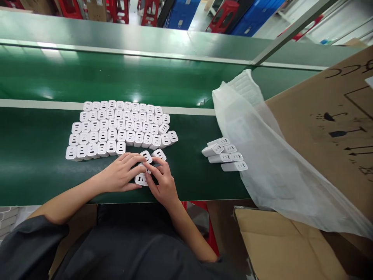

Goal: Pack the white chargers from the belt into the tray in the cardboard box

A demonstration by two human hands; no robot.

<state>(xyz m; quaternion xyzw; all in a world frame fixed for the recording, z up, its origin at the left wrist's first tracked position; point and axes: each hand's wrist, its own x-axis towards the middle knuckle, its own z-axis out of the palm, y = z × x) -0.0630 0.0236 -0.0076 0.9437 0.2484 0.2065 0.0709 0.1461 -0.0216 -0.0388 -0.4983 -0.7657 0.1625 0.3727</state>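
Several white charger blocks with port slots in their end faces stand close together in rows [118,125] on the green work surface. In front of the rows, a few more chargers [141,179] stand between my hands. My left hand [124,173] has its bent fingers against these chargers from the left. From the right, my right hand [161,181] has its thumb and fingertips closed on a charger in the same small group, partly hidden by the fingers. Just beyond my fingertips are another charger [146,156] and a tilted one [159,154].
A loose cluster of chargers [223,157] lies on its side to the right, by a translucent white plastic bag [262,155]. A large cardboard box [329,128] leans in at right, with a cardboard flap [285,241] below. Red stools [223,15] stand beyond the bench.
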